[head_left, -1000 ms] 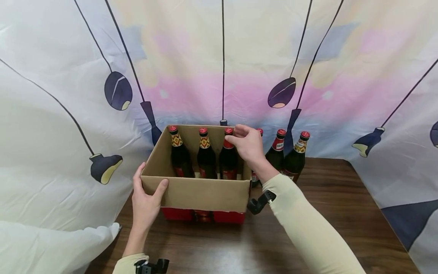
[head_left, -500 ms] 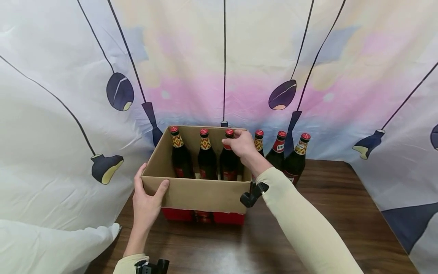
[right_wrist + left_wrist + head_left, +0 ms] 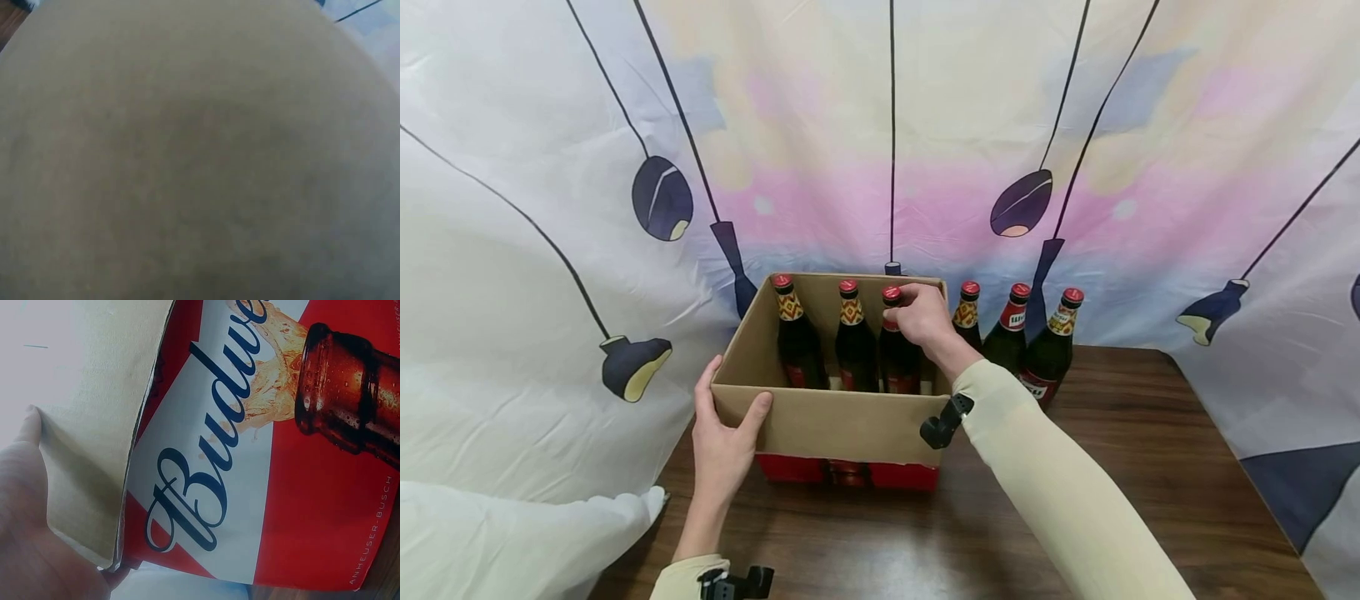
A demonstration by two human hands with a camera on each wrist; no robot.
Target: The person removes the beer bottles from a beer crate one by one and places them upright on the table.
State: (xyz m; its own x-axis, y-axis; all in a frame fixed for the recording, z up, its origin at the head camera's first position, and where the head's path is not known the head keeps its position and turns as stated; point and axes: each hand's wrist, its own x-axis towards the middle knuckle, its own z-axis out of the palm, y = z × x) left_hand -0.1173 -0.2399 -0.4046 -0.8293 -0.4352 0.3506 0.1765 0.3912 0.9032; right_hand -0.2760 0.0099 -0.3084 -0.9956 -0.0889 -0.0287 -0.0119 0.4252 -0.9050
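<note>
An open cardboard box (image 3: 850, 423) stands on the table, its brown flaps raised above a red lower part. My left hand (image 3: 722, 450) grips the box's near left corner, thumb over the front flap and fingers round the side. In the left wrist view, that hand (image 3: 25, 506) lies along the flap beside the red-and-white printed face. Inside the box are three dark beer bottles with red caps. My right hand (image 3: 925, 321) holds the rightmost beer bottle (image 3: 898, 358) by its neck, fingers curled below the cap. The left bottle (image 3: 799, 346) and middle bottle (image 3: 855, 350) stand upright.
Right of the box stand three more beer bottles: one (image 3: 967, 321) partly behind my right arm, a red-necked one (image 3: 1006, 337), and one farthest right (image 3: 1048, 354). The wooden table (image 3: 1135, 433) extends right. A printed curtain (image 3: 820, 125) hangs behind. Blurred skin fills most of the right wrist view.
My right hand has moved left and closed its fingers on the neck of the rightmost bottle in the box; that bottle's top has shifted slightly left. My left hand stays on the box.
</note>
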